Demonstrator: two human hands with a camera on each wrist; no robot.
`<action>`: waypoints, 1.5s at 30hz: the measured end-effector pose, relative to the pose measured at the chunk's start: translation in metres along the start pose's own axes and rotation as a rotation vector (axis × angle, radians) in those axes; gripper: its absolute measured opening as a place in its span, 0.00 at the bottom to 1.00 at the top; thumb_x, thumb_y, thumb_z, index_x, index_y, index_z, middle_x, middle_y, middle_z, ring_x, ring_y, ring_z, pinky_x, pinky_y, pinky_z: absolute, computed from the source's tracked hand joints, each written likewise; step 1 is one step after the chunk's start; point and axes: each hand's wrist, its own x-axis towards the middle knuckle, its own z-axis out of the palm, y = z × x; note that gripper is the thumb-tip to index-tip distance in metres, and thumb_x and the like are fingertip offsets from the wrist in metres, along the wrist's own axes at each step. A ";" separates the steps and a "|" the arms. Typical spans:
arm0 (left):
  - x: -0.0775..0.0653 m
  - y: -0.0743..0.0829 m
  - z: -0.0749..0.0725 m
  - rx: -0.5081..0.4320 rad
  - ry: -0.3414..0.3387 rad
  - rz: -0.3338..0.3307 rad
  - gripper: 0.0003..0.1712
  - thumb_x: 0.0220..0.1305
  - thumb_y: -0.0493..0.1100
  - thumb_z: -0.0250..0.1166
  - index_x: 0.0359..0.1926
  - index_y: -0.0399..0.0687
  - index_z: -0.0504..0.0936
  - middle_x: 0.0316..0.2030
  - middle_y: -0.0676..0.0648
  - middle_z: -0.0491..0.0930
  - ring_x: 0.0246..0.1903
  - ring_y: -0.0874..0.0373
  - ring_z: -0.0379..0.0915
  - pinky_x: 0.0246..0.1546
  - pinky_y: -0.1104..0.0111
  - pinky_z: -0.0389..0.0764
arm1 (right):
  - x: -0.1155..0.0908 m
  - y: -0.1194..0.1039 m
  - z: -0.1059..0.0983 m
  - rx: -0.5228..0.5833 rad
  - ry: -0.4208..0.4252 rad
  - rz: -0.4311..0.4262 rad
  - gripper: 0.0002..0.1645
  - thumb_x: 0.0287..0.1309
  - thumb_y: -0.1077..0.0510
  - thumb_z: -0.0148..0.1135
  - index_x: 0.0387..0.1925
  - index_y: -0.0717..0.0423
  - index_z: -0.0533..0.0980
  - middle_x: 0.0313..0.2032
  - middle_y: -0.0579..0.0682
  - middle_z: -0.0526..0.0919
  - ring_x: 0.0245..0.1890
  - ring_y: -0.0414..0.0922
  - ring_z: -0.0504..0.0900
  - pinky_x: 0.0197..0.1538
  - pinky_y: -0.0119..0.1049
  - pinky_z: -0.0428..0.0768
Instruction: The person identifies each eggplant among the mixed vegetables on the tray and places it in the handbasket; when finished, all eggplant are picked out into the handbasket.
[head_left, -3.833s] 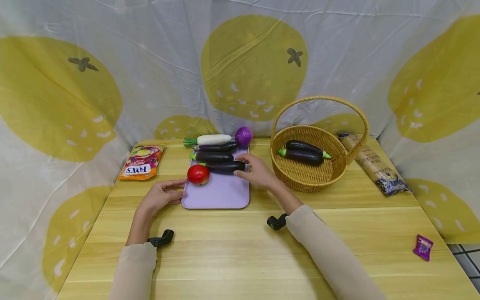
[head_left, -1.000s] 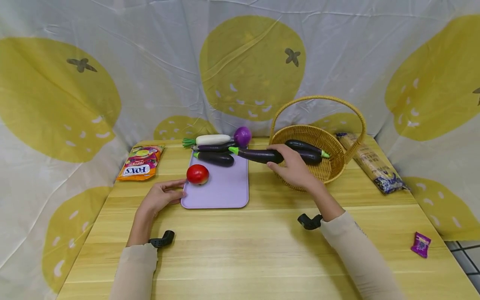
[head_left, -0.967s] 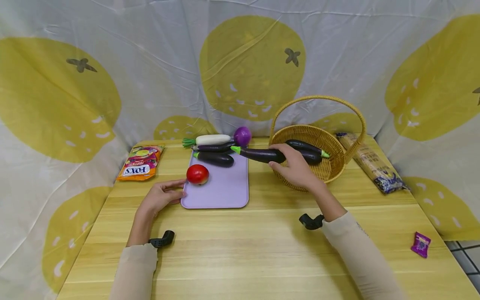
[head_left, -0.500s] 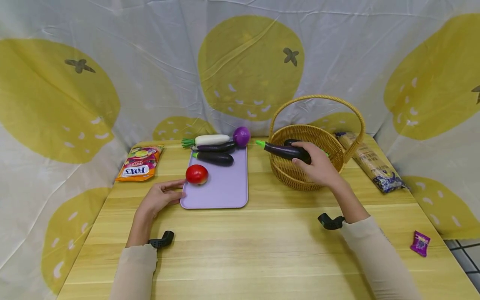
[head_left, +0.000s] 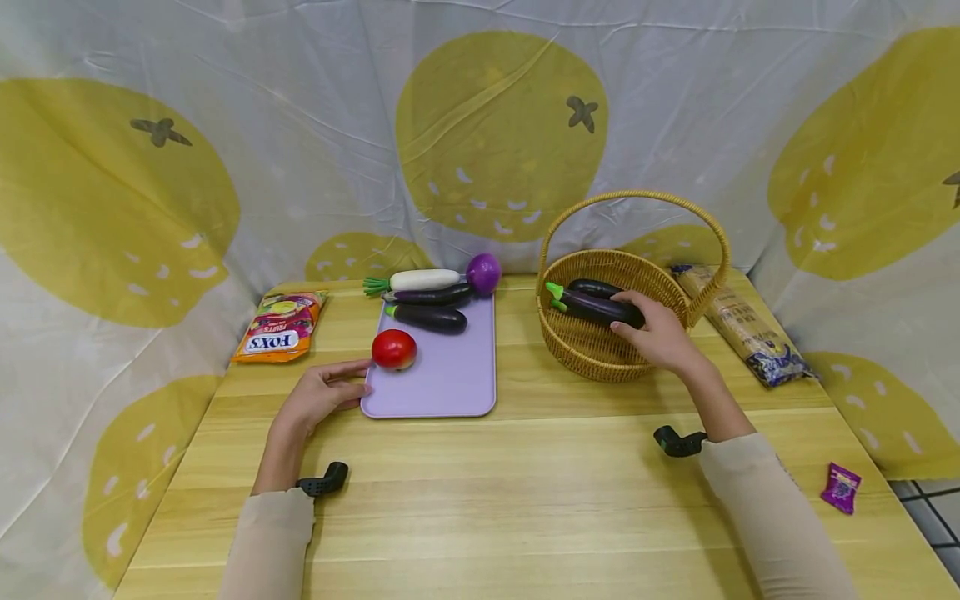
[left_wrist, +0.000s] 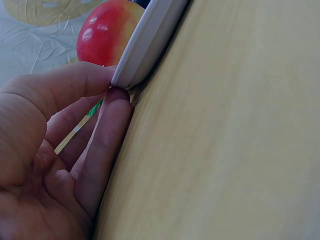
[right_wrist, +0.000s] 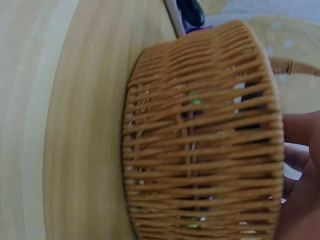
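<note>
My right hand [head_left: 660, 333] grips a dark eggplant [head_left: 592, 307] by its rounded end, inside the wicker basket [head_left: 600, 367]; its green stem points left. Behind it lies another eggplant [head_left: 595, 287], and the held one mostly covers a third. In the right wrist view the basket wall [right_wrist: 205, 140] hides the eggplants, with my fingers beyond the rim. My left hand [head_left: 318, 396] pinches the left edge of the lilac tray [head_left: 450, 387], thumb over the rim [left_wrist: 145, 45] and fingers beneath. On the tray are a red-and-yellow fruit [head_left: 393, 349] and two eggplants [head_left: 427, 318].
A white radish [head_left: 426, 280] and a purple onion [head_left: 483, 273] lie at the tray's far end. An orange candy bag [head_left: 281, 327] is at the left, a long brown packet [head_left: 742, 325] right of the basket, a small purple wrapped sweet [head_left: 841, 488] at the right edge.
My right hand has lifted the nearest eggplant off the tray, carried it right and lowered it into the basket over the ones there. The left hand has stayed at the tray's edge.
</note>
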 end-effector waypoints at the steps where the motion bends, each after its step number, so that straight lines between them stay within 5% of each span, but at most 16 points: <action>1: 0.000 0.000 0.000 0.000 0.000 0.001 0.35 0.64 0.42 0.74 0.71 0.48 0.76 0.70 0.40 0.74 0.47 0.68 0.83 0.49 0.69 0.87 | 0.000 0.001 0.000 -0.004 -0.003 0.003 0.30 0.75 0.52 0.58 0.73 0.54 0.66 0.66 0.68 0.73 0.50 0.67 0.78 0.55 0.60 0.76; 4: 0.000 0.000 0.000 0.001 -0.001 0.000 0.35 0.64 0.42 0.74 0.71 0.48 0.76 0.70 0.40 0.73 0.47 0.68 0.83 0.49 0.69 0.87 | 0.002 0.004 -0.001 -0.039 -0.016 0.006 0.30 0.73 0.54 0.60 0.72 0.56 0.67 0.69 0.69 0.68 0.68 0.68 0.68 0.69 0.68 0.67; 6: 0.000 0.000 -0.001 0.002 -0.002 -0.002 0.35 0.64 0.42 0.74 0.71 0.48 0.76 0.71 0.40 0.73 0.47 0.68 0.83 0.49 0.70 0.87 | 0.004 0.006 -0.001 -0.058 -0.031 0.008 0.30 0.73 0.55 0.60 0.71 0.58 0.68 0.70 0.69 0.66 0.71 0.70 0.64 0.71 0.69 0.63; 22: -0.001 0.000 -0.001 0.003 0.004 -0.001 0.34 0.64 0.42 0.74 0.71 0.49 0.76 0.70 0.40 0.74 0.47 0.67 0.83 0.48 0.70 0.87 | 0.019 0.010 -0.001 -0.150 -0.190 0.029 0.29 0.71 0.54 0.62 0.68 0.61 0.72 0.66 0.71 0.72 0.68 0.70 0.67 0.67 0.68 0.70; 31: 0.001 -0.002 0.000 -0.003 0.003 -0.005 0.35 0.64 0.44 0.75 0.71 0.51 0.76 0.70 0.41 0.74 0.47 0.67 0.83 0.48 0.70 0.87 | 0.022 0.011 0.004 -0.195 -0.170 0.072 0.30 0.71 0.54 0.61 0.69 0.62 0.70 0.67 0.72 0.71 0.67 0.70 0.69 0.67 0.67 0.71; 45: 0.002 -0.003 0.000 0.001 0.012 -0.004 0.35 0.64 0.43 0.75 0.71 0.50 0.76 0.69 0.41 0.75 0.46 0.68 0.83 0.48 0.70 0.87 | 0.017 0.006 0.002 -0.121 -0.104 0.050 0.32 0.72 0.50 0.62 0.69 0.63 0.69 0.65 0.69 0.73 0.67 0.67 0.70 0.68 0.65 0.71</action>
